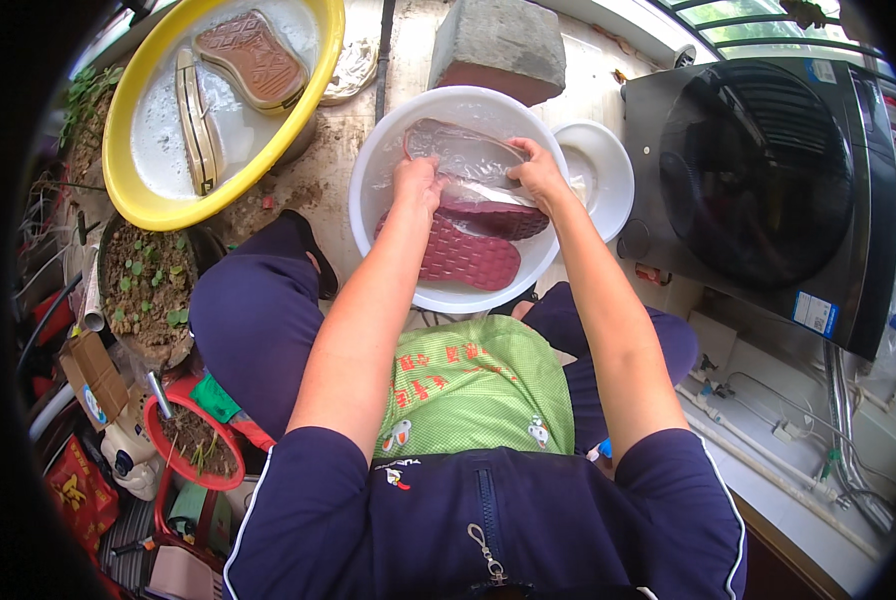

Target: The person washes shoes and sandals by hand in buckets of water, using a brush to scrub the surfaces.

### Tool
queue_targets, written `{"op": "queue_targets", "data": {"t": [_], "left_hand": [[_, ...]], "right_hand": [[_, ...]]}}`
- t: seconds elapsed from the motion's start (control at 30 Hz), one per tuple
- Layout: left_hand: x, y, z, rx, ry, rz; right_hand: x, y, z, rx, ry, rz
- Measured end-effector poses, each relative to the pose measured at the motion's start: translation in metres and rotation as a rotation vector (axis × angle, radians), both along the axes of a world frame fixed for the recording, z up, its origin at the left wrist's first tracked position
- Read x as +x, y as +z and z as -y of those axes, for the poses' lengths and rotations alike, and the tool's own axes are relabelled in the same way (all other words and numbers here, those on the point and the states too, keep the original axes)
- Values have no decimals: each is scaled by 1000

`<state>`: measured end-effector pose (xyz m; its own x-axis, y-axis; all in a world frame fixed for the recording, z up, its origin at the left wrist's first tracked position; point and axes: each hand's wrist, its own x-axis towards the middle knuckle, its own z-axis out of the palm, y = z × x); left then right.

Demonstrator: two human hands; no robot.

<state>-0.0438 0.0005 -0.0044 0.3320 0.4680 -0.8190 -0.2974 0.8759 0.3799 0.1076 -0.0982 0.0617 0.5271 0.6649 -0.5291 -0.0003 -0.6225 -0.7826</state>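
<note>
In front of me is a white plastic basin (369, 142) with water in it. Both my hands are inside it, gripping a thin insole-shaped piece (463, 146) with a reddish rim, partly in the water; its exact kind is unclear. My left hand (418, 184) pinches its left end and my right hand (535, 172) its right end. Nearer to me lies a maroon slipper (474, 259) with its textured sole up, partly behind my left forearm. A second maroon-soled shoe (496, 217) rests on its side just beyond it, showing a whitish upper part.
A yellow basin (136, 202) at left holds sudsy water and two brown-soled shoes (256, 60). Beyond the white basin stands a concrete block (500, 45). A smaller white bowl (613, 172) and a black washing machine (748, 180) are at right, potted plants (147, 285) at left.
</note>
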Motion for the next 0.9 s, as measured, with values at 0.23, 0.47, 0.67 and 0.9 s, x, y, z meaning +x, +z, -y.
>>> {"op": "queue_targets", "data": {"t": [0.23,0.47,0.67,0.9], "left_hand": [[-3,21,-1,81,-52,252],[-18,66,-10,-137,25,585],[-15,53,1,102,-92,467],[-9,87,44,92,71,636]], "right_hand": [[-2,-19,-4,-26,-116,48],[-13,47,-5,151,-84,15],[-38,86,8,303,-43,45],[-114,69,7,480,110,770]]}}
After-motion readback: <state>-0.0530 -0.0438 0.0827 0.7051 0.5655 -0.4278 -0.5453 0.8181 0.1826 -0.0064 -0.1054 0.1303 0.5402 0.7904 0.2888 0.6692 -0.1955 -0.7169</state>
